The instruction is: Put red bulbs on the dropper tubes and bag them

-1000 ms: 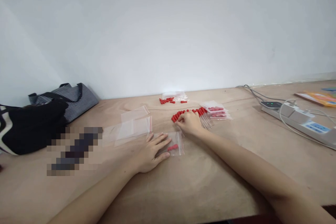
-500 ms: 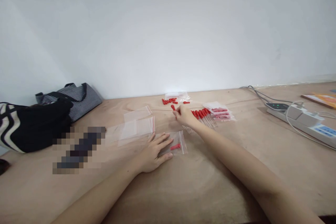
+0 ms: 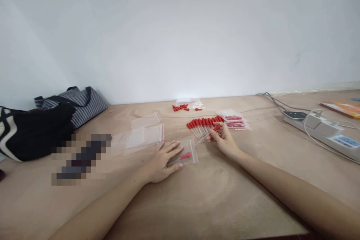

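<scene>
My left hand (image 3: 163, 161) lies flat with fingers spread on a clear zip bag (image 3: 194, 150). Inside that bag is a red-bulbed dropper (image 3: 185, 155), its tube end partly covered by my fingers. Between the thumb and fingers of my right hand (image 3: 223, 140) is another dropper (image 3: 216, 128), red bulb toward the palm, thin clear tube slanting down-left toward the bag's opening. Just beyond, a row of droppers (image 3: 199, 122) lies side by side, bulbs pointing away from me.
Flat zip bags (image 3: 146, 135) lie to the left. Filled bags (image 3: 236, 118) are stacked right of the row. Loose red bulbs (image 3: 180, 107) lie near the wall beside clear plastic (image 3: 189, 102). A power strip (image 3: 323, 131) is far right; a striped bag (image 3: 87, 107) and black bag (image 3: 42, 131) are left.
My right hand has moved from the row's left end to the right and nearer me, and now holds a dropper with its tube angled toward the bag. My left hand stays on the bag.
</scene>
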